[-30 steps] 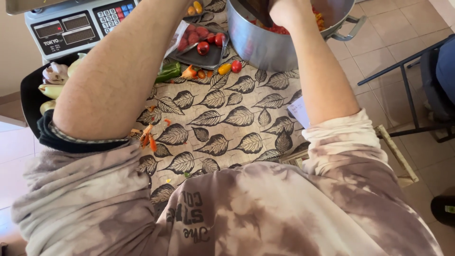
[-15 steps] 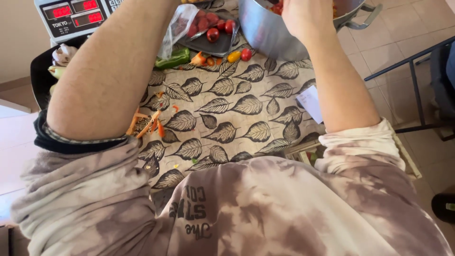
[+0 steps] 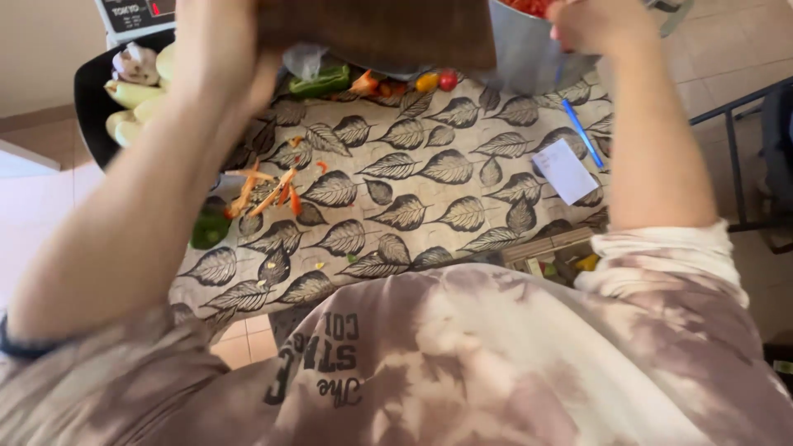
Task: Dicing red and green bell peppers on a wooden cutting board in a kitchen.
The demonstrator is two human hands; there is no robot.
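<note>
Left hand (image 3: 221,49) is wrapped around the edge of a brown wooden board (image 3: 376,31), which is held up and tipped toward the metal pot (image 3: 533,51). The board is likely tilted like this so that cut food can slide off it into the pot. Right hand (image 3: 596,23) is seen at the rim of the pot, with the fingers curled; whether something small is held in it cannot be told. Red pieces (image 3: 529,7) are seen inside the pot at the top.

The pot stands on a surface (image 3: 429,182) covered with a cloth of dark leaves. Beside the pot, under the board, a green pepper (image 3: 320,81) and small red and yellow tomatoes (image 3: 438,80) are laid. Orange peelings (image 3: 268,190) are scattered well away from the pot, near the left arm. A white note (image 3: 565,169) and a blue pen (image 3: 582,132) are laid just in front of the pot. Far from the pot, on the other side of the board, pale vegetables (image 3: 136,87) are piled in a black tray (image 3: 87,107), by a scale (image 3: 136,15).
</note>
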